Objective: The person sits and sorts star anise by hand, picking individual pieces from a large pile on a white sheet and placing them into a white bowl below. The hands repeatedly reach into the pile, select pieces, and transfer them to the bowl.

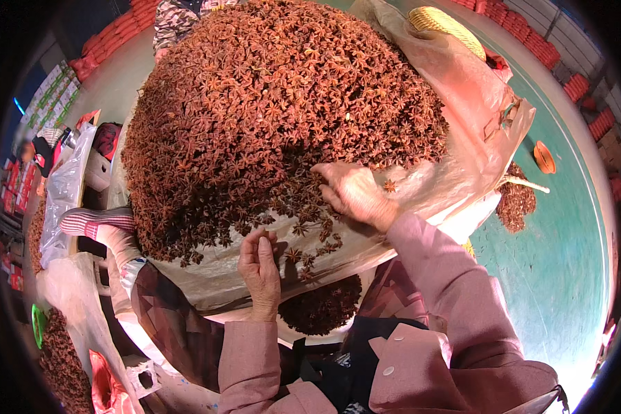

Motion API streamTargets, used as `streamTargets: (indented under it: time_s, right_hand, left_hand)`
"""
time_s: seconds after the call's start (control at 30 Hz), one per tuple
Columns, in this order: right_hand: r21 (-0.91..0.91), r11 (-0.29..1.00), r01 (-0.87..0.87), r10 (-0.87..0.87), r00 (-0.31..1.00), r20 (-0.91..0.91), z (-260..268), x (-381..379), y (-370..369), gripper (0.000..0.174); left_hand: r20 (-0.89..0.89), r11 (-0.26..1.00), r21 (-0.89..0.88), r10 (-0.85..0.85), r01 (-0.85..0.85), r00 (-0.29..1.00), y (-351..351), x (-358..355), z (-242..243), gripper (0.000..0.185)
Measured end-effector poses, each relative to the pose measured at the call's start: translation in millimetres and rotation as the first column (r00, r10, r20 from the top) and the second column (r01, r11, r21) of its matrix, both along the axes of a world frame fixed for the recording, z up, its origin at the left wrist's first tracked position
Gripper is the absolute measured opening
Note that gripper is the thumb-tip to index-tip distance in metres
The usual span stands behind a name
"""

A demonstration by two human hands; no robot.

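A large heap of dried star anise [269, 103] covers a plastic-sheeted surface [222, 279] before me. My right hand [357, 194] reaches over the near edge of the heap, its index finger stretched out and its fingertips touching the dark pods. Nothing shows in that hand. Close to the front edge of the sheet, my left hand [260, 264] is raised with thumb up and fingers curled; whether it pinches a pod is hidden. Several loose star anise pods [305, 259] lie on the sheet just right of it. Below the edge stands a pale container of star anise [323, 305].
Opposite, a person in a camouflage sleeve [173, 26] is at the heap. A yellow woven basket [445, 28] rests on the sheet at far right. An orange bowl [544, 157] and a small brown pile [515, 202] are on the green floor. Red sacks [119, 33] line the wall.
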State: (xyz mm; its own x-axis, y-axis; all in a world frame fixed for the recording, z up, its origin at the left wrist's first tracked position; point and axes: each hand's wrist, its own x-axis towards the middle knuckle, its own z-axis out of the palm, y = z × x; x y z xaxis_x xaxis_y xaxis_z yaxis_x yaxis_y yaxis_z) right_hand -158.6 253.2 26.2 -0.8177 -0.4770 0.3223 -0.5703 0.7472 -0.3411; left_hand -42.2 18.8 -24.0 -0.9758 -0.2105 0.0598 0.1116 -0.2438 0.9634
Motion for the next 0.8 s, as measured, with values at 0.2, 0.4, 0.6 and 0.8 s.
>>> streamTargets:
  time_s: [0.2, 0.4, 0.6, 0.8]
  right_hand:
    - [-0.205, 0.967, -0.150, 0.134, 0.987, -0.089, -8, 62, -71, 0.025]
    - [-0.817, 0.576, -0.018, 0.030, 1.000, 0.000, -37, 94, -91, 0.012]
    - [-0.939, 0.165, 0.301, 0.335, 0.878, 0.341, 7, 165, -29, 0.018]
    - [-0.008, 0.710, 0.705, -0.562, 0.573, 0.597, 39, 222, 136, 0.024]
  left_hand:
    - [0.079, 0.963, -0.262, -0.047, 0.066, 0.996, 1, -8, 17, 0.028]
    - [0.070, 0.980, -0.145, -0.126, 0.135, 0.990, -17, -8, 29, 0.013]
    - [0.034, 0.835, -0.242, -0.502, 0.494, 0.864, 4, 25, 37, 0.012]
    - [0.079, 0.516, -0.674, -0.662, 0.530, 0.745, 4, 52, 60, 0.014]
